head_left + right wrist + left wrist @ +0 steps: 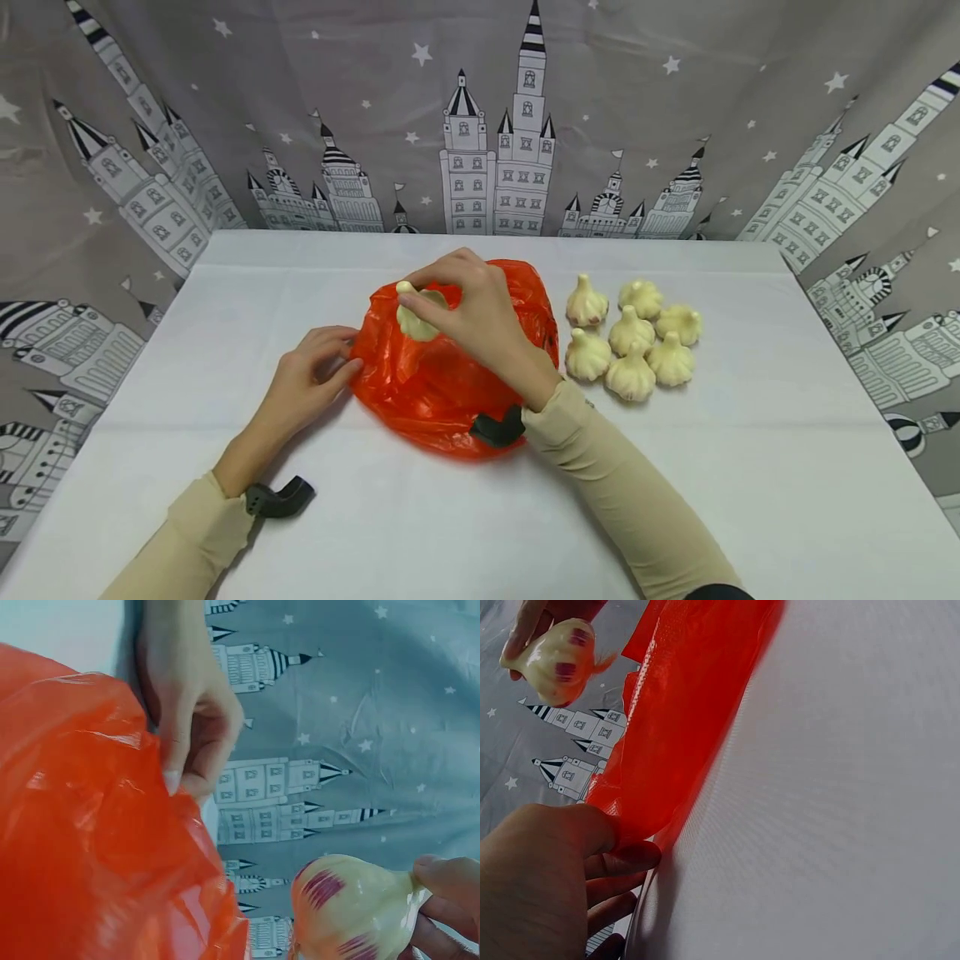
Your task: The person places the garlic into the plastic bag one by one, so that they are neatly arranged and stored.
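Note:
My right hand (480, 312) pinches a garlic bulb (417, 327) by its stem, holding it over the red plastic bag (427, 400). In the right wrist view the held bulb is pale with purple patches, and its stem sits between the thumb and fingers (442, 889). At the bag's left side my left hand (311, 371) pinches the bag's edge, as the left wrist view shows with the thumb and fingers (622, 862) on the red plastic. The bag lies spread on the table, partly covered by my right hand and forearm.
Several more garlic bulbs (630, 333) stand in a loose group just right of the bag. The white-covered table (750, 467) ends at the back against a grey curtain (360, 67) printed with castles and stars. A dark strap piece (279, 498) sticks out from my left wrist.

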